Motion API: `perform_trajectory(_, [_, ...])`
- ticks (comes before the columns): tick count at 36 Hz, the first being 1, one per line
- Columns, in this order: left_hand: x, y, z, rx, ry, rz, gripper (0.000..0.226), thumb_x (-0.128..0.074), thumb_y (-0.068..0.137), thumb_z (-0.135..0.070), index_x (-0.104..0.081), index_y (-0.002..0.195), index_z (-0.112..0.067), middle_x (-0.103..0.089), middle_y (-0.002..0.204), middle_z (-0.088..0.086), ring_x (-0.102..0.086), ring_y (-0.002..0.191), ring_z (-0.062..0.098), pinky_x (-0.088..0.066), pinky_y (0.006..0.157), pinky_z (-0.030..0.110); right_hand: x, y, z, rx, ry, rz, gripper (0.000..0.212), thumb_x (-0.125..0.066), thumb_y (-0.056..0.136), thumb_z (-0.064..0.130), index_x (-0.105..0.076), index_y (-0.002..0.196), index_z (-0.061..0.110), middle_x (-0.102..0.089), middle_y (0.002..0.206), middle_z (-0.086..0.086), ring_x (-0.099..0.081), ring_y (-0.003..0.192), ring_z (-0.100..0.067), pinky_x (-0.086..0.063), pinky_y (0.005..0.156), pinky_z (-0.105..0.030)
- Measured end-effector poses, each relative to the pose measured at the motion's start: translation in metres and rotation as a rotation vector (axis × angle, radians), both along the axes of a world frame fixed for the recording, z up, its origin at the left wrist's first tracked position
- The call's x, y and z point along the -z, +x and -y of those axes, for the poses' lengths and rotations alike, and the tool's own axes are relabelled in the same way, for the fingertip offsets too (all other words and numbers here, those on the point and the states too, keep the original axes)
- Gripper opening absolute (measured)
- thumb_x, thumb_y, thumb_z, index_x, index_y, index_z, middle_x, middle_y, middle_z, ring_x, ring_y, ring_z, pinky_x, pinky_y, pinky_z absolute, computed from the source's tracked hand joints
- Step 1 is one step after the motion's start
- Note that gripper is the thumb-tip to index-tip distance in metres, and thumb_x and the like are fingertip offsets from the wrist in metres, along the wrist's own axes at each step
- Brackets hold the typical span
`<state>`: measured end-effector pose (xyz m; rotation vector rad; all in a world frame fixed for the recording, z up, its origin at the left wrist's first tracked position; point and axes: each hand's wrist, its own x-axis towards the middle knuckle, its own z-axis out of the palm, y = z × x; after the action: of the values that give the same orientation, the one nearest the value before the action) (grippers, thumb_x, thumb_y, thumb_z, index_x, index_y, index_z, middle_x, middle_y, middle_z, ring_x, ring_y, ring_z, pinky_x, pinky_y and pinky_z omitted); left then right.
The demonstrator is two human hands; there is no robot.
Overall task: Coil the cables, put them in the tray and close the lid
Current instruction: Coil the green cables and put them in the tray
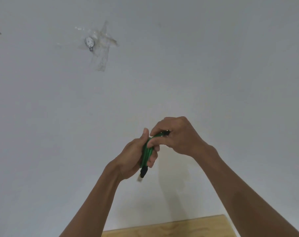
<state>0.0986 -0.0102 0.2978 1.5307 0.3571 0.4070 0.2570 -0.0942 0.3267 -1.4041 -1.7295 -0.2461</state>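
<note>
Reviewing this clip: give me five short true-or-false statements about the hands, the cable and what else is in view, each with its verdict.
1. The left hand grips a bundle of green cable. True.
2. The right hand hangs empty, away from the cable. False: its fingers pinch the cable's upper end, right beside the left hand.
3. A black connector sticks out below the left hand. True.
4. The tray sits open on the wooden surface. False: no tray is in view; only a bare strip of wood shows at the bottom edge.
5. A taped hook is fixed on the white wall. True.
</note>
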Motion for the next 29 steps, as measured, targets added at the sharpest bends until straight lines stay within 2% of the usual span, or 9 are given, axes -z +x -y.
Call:
perform_trajectory(3, [0.001,-0.002,0.007,0.046,-0.155,0.016,0.074,-0.022,0.094,-0.072,-0.055,0.071,-0.010,-0.040,0.050,0.005,-0.032,0.042,0.017,-0.034,0.050,0.028,0.005,0.001,-0.005,-0.140,-0.034,-0.230,0.024,-0.091,0.064,0.026,-0.074,0.077,0.015,-0.069,0.075,0.001,-0.062,0.067,-0.018,-0.049,0.059,-0.028])
perform_trajectory(7, [0.002,-0.005,0.013,0.121,-0.257,0.056,0.077,-0.021,0.089,-0.077,-0.051,0.062,-0.011,-0.034,0.040,0.000,-0.027,0.034,0.012,-0.021,0.043,0.027,0.019,-0.005,-0.004,-0.370,-0.243,-0.604,0.019,-0.082,0.075,0.015,-0.068,0.084,0.005,-0.073,0.104,-0.007,-0.071,0.095,-0.021,-0.055,0.082,-0.032])
perform_trajectory(8, [0.002,-0.005,0.013,0.137,-0.268,0.070,0.078,-0.021,0.089,-0.078,-0.050,0.060,-0.012,-0.033,0.039,-0.001,-0.027,0.032,0.011,-0.018,0.043,0.029,0.024,-0.009,-0.002,-0.423,-0.274,-0.700,0.021,-0.077,0.079,0.017,-0.064,0.086,0.003,-0.073,0.104,-0.011,-0.072,0.092,-0.022,-0.056,0.082,-0.034])
perform_trajectory(10, [0.003,-0.005,0.014,0.152,-0.280,0.089,0.078,-0.021,0.087,-0.079,-0.049,0.058,-0.012,-0.032,0.038,-0.001,-0.026,0.030,0.010,-0.015,0.044,0.030,0.032,-0.017,0.000,-0.457,-0.276,-0.818,0.019,-0.070,0.083,0.021,-0.058,0.087,0.006,-0.073,0.086,-0.014,-0.071,0.071,-0.018,-0.057,0.074,-0.035])
perform_trajectory(12, [0.003,-0.005,0.013,0.146,-0.270,0.081,0.078,-0.024,0.086,-0.080,-0.048,0.057,-0.012,-0.031,0.038,-0.001,-0.027,0.030,0.010,-0.017,0.043,0.028,0.039,-0.024,0.001,-0.420,-0.220,-0.854,0.016,-0.070,0.085,0.022,-0.058,0.085,0.011,-0.067,0.069,-0.012,-0.065,0.058,-0.020,-0.057,0.069,-0.042])
perform_trajectory(14, [0.000,-0.005,0.014,0.093,-0.212,0.044,0.077,-0.030,0.084,-0.081,-0.046,0.056,-0.011,-0.029,0.039,0.000,-0.027,0.031,0.012,-0.021,0.042,0.027,0.043,-0.028,0.000,-0.373,-0.136,-0.881,0.018,-0.074,0.084,0.021,-0.059,0.083,0.012,-0.064,0.065,-0.014,-0.062,0.055,-0.023,-0.054,0.067,-0.048])
perform_trajectory(18, [-0.010,-0.001,0.021,-0.138,0.005,-0.020,0.076,-0.035,0.085,-0.079,-0.043,0.055,-0.010,-0.026,0.045,0.005,-0.025,0.038,0.019,-0.034,0.045,0.026,0.043,-0.035,-0.002,-0.277,-0.004,-0.877,0.027,-0.080,0.081,0.027,-0.059,0.082,0.010,-0.064,0.058,-0.011,-0.061,0.051,-0.026,-0.054,0.064,-0.055])
perform_trajectory(25, [-0.013,0.012,0.034,-0.429,0.037,0.070,0.076,-0.041,0.091,-0.071,-0.044,0.046,-0.011,-0.030,0.040,0.007,-0.029,0.036,0.021,-0.039,0.048,0.031,0.034,-0.041,-0.003,-0.223,0.047,-0.852,0.030,-0.074,0.078,0.037,-0.061,0.084,0.010,-0.064,0.057,-0.014,-0.061,0.049,-0.027,-0.055,0.060,-0.050])
perform_trajectory(29, [-0.012,0.017,0.037,-0.553,-0.021,0.121,0.072,-0.049,0.091,-0.067,-0.044,0.045,-0.011,-0.030,0.040,0.006,-0.032,0.032,0.021,-0.034,0.053,0.036,0.029,-0.039,-0.006,-0.221,0.016,-0.854,0.020,-0.074,0.084,0.023,-0.062,0.085,0.008,-0.062,0.056,-0.014,-0.060,0.046,-0.028,-0.055,0.054,-0.042])
